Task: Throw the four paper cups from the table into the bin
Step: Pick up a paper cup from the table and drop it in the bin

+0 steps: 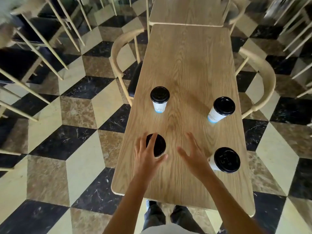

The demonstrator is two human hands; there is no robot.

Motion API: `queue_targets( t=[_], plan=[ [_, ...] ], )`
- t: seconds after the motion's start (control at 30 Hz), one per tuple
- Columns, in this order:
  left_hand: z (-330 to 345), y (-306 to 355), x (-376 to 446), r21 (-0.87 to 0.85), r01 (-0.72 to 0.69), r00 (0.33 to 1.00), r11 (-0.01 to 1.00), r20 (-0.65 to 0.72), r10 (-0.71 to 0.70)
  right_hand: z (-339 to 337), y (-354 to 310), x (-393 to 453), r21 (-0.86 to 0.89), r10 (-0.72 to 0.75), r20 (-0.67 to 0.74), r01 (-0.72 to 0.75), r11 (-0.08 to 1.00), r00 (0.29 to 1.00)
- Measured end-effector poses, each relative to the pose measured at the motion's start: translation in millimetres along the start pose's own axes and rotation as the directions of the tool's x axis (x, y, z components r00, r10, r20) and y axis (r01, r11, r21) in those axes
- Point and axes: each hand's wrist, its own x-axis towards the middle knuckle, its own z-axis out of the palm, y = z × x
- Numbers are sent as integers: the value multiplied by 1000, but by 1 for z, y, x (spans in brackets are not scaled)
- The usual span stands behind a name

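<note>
- I see all four white paper cups with black plastic lids standing on the long pale wooden table (185,68), so nothing has gone in the bin yet.
- I look for the bin and find none in view; only checkered marble floor (81,115) and light wooden chairs (121,53) around the table.
- My left hand (146,157) is over the near-left cup (157,146), fingers spread across its lid and thumb beside it; not closed on it, and I cannot tell if it touches.
- My right hand (194,157) is open, fingers splayed, hovering above bare table just beside the near-right cup (225,160), holding nothing.
- The far-left cup (159,100) and far-right cup (221,109) stand untouched, well apart from both hands.
- My read: the task is at its very start, first pickup in hand, all four throws left.
</note>
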Motion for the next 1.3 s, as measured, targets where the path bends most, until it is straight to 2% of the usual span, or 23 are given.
queue_targets(
  t=[0.3,0.43,0.63,0.8,0.87,1.07,1.23,1.3],
  plan=[
    [8,3,4,38,26,998,999,-50,-24,12,4,10,5,-30,94,29,1000,995],
    [5,8,3,3,57,996,998,-75,-57,18,6,11,11,-28,109,27,1000,994],
    [-24,18,1,-294,191,967,937,-109,-232,17,4,13,1,-51,101,51,999,994],
    [-59,33,2,-545,289,933,787,-23,-359,12,-9,16,24,-100,71,98,995,992],
    [-68,43,3,-625,278,934,730,-2,-358,6,-15,17,61,-118,39,116,991,992],
    [-80,78,6,-740,206,948,640,-12,-319,-26,-31,15,216,-78,-63,89,972,995],
    [-80,103,3,-767,161,977,621,32,-213,-62,-38,7,286,-90,-152,131,949,984],
    [-79,112,4,-754,139,985,642,40,-166,-76,-37,2,301,-108,-183,160,940,977]
  ],
)
